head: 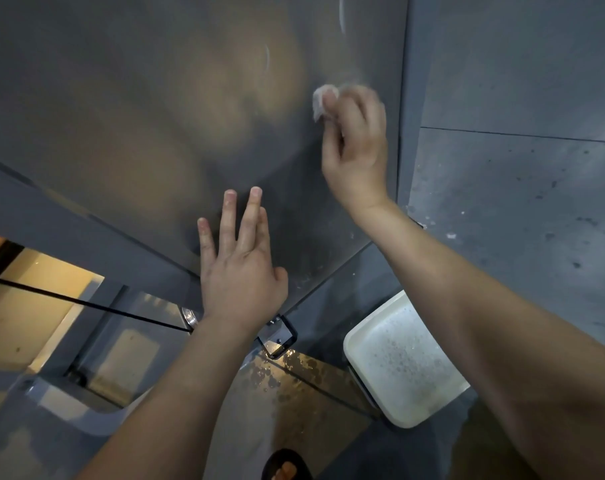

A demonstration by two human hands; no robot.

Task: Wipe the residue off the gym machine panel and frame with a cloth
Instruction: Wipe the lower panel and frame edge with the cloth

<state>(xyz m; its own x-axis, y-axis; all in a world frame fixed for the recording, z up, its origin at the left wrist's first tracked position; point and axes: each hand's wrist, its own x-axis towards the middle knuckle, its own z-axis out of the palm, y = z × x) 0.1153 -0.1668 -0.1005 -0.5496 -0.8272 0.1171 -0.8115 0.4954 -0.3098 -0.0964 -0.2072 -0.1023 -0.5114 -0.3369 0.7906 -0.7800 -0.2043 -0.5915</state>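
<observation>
A large grey, glossy machine panel [148, 109] fills the upper left of the head view, with faint wipe streaks near its top right. My right hand [356, 143] holds a small wadded white cloth [320, 100] against the panel near its right edge; the hand is motion-blurred. My left hand [240, 268] lies flat on the panel's lower part, fingers straight and spread. The panel's lower corner meets a black bracket [280, 336] on the frame.
A white rectangular basin [363, 336] of soapy water sits on the floor at lower right. The wet tiled floor [304, 386] lies beneath. Grey wall tiles [516, 185] stand right of the panel. A thin black cable [86, 304] and frame parts run lower left. A sandalled foot [287, 465] shows at the bottom.
</observation>
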